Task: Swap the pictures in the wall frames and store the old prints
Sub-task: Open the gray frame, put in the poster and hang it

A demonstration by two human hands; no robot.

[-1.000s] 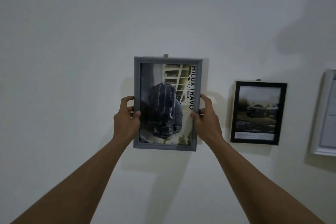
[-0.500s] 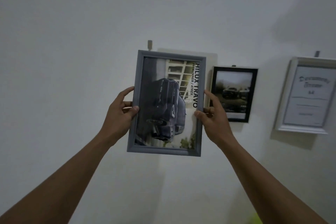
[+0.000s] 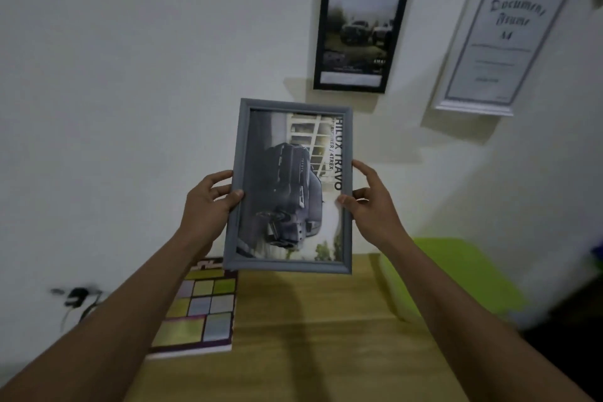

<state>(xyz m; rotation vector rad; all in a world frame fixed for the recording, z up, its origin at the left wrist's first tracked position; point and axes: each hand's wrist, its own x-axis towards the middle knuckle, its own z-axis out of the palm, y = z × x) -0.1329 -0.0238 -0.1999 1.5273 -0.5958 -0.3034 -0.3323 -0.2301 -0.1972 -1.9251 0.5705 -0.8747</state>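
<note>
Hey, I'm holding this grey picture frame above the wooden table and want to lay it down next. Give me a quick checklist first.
1. Hold: left hand and right hand each pinch a side edge of the grey frame: ok.
2. Bare wood on the table below the frame: ok.
3. Booklet lies left of that spot, apart from it: ok.
4. Green object sits to the right, blurred, seemingly off the spot: ok.
5. Back clips of the frame: hidden, cannot tell.

matt grey frame (image 3: 239,173), glossy print (image 3: 293,186), wooden table (image 3: 310,336)
</note>
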